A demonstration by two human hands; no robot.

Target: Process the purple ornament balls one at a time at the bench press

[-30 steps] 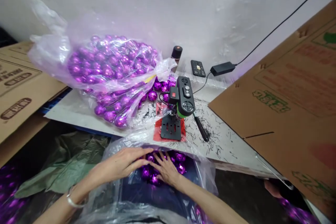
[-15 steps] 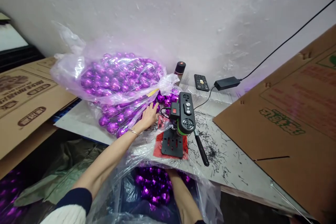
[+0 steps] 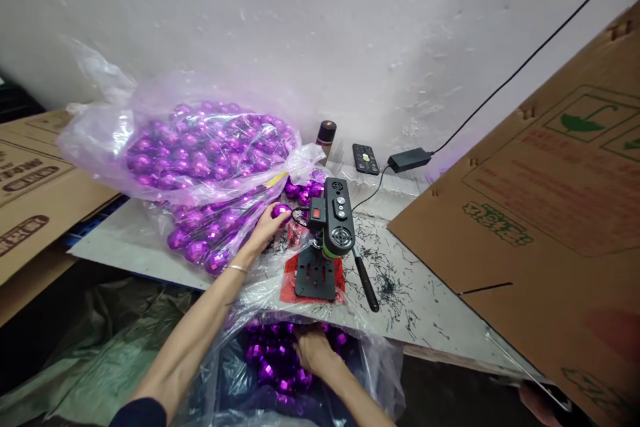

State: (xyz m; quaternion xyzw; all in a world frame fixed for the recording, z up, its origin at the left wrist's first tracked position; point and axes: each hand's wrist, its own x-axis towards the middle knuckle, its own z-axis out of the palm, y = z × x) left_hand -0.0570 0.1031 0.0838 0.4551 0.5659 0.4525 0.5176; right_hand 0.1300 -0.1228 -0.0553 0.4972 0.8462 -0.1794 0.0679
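My left hand (image 3: 268, 225), a bracelet on its wrist, reaches over the worktable and closes its thumb and fingers around a shiny purple faceted bauble (image 3: 281, 211). More loose purple baubles (image 3: 303, 193) lie just beyond it, behind a small black machine (image 3: 339, 217) on a slotted base plate (image 3: 315, 279). Below the table edge, my right hand (image 3: 315, 349) is down among purple baubles (image 3: 270, 370) in a bin lined with clear plastic (image 3: 387, 367). Its fingertips are hidden there, so I cannot tell what they hold.
A large tied plastic bag of purple baubles (image 3: 200, 147) fills the table's left side. Black clippings (image 3: 390, 287) and a black-handled lever (image 3: 367, 283) are right of the machine. A phone (image 3: 365, 159), a dark can (image 3: 327, 135) and a power adapter (image 3: 410, 159) stand behind. Cardboard boxes (image 3: 540, 213) flank the table.
My left hand has gone from the bin up to the loose baubles on the table and taken hold of one. My right hand went deeper into the bin, then came partly back into sight.
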